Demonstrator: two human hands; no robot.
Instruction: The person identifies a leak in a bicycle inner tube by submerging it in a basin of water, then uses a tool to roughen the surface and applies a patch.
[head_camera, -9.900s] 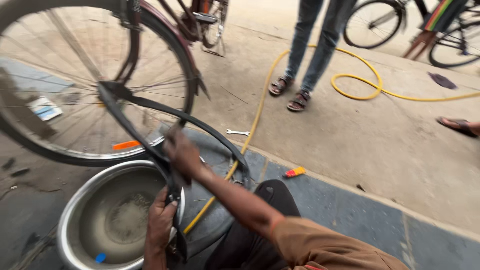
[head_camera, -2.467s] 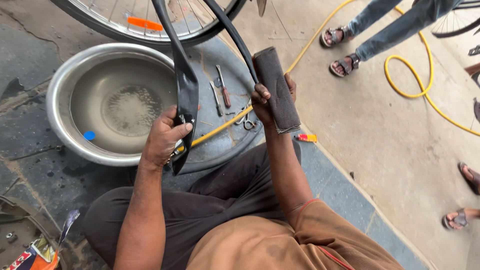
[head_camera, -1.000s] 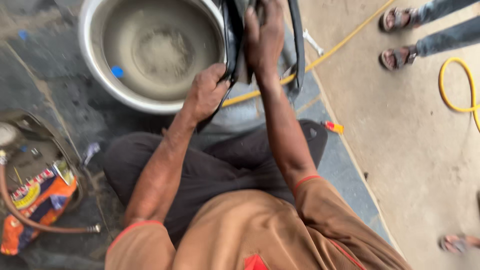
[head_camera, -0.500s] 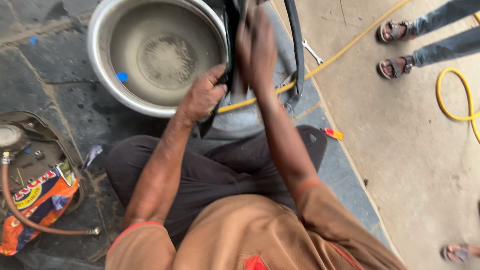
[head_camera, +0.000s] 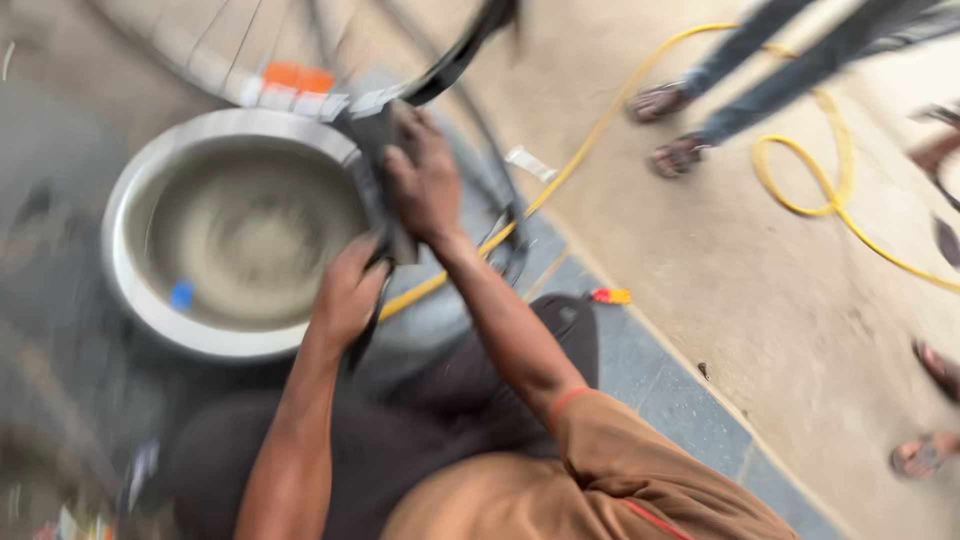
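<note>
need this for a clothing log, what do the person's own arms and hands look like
Both hands, left hand and right hand, are bare, no gloves. The forearms are uncovered. A short brown sleeve with a red-edged cuff covers the right upper arm. The picture is blurred.

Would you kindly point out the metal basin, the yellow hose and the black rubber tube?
metal basin (head_camera: 125, 215), head view, left rim.
yellow hose (head_camera: 800, 205), head view, loop on the ground.
black rubber tube (head_camera: 372, 135), head view, part above the right hand.

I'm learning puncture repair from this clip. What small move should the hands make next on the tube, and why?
Probably slide the right hand a little further along the black inner tube while the left hand holds its lower end, since both hands grip it beside the water-filled metal basin. The picture is blurred.
</note>
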